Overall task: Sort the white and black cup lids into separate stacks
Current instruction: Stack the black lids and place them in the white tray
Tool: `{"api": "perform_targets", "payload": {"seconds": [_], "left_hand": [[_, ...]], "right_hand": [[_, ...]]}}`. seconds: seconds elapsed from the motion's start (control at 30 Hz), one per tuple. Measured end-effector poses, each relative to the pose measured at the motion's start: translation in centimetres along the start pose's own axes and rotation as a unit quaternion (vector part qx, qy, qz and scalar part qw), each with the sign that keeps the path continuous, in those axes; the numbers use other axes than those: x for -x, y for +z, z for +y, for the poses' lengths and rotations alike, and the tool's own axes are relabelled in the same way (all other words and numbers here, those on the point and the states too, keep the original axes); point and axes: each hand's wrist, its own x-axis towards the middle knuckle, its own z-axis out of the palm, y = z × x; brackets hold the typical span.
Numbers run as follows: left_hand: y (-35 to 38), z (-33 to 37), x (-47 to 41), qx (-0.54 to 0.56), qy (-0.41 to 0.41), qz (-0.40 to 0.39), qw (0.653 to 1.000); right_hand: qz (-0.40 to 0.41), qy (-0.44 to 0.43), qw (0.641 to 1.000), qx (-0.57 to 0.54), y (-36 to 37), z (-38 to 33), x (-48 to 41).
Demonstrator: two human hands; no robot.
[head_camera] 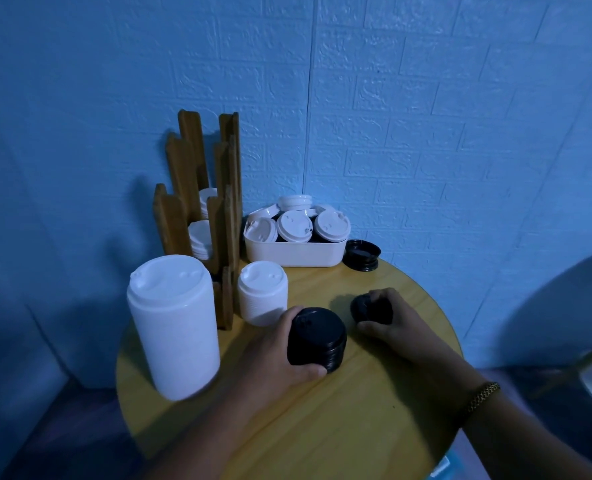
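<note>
A stack of black lids [318,336] stands in the middle of the round wooden table [322,427]; my left hand [280,355] grips it from the left side. My right hand [388,320] grips a smaller clump of black lids [365,308] just to the right. A tall stack of white lids [173,323] stands at the left, with a short white stack [262,292] behind the black one. A white tub [294,252] at the back holds several mixed white and black lids. One black lid [362,253] lies beside the tub.
A wooden lid rack [201,209] with white lids in its slots stands at the back left against the blue brick-pattern wall. A round pale object [585,341] fills the right edge of view. The table's near part is bare wood.
</note>
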Motion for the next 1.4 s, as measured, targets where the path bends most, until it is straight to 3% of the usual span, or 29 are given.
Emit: {"api": "perform_targets", "payload": {"seconds": [0.33,0.67,0.93,1.03,1.2,1.4], "left_hand": [[0.2,-0.2,-0.2,-0.001,-0.003,0.0,1.0],[0.2,-0.4,-0.3,0.013,-0.011,-0.006,1.0],[0.3,-0.8,-0.6,-0.002,-0.019,-0.012,1.0],[0.3,-0.8,-0.6,-0.003,-0.02,-0.017,1.0],[0.4,-0.5,-0.5,-0.024,0.008,-0.001,1.0],[0.0,-0.4,-0.4,-0.004,0.012,-0.011,1.0]], "right_hand": [[-0.083,-0.095,0.984,-0.129,1.2,-4.2,2.2],[-0.112,-0.183,0.977,0.017,3.6,-7.1,1.6],[-0.186,-0.197,0.957,0.105,3.4,-8.0,0.8],[-0.17,-0.2,0.962,0.081,4.0,-7.6,1.2],[-0.051,-0.203,0.975,0.073,6.8,-7.2,2.5],[-0.089,-0.199,0.971,0.1,6.0,-6.8,2.4]]}}
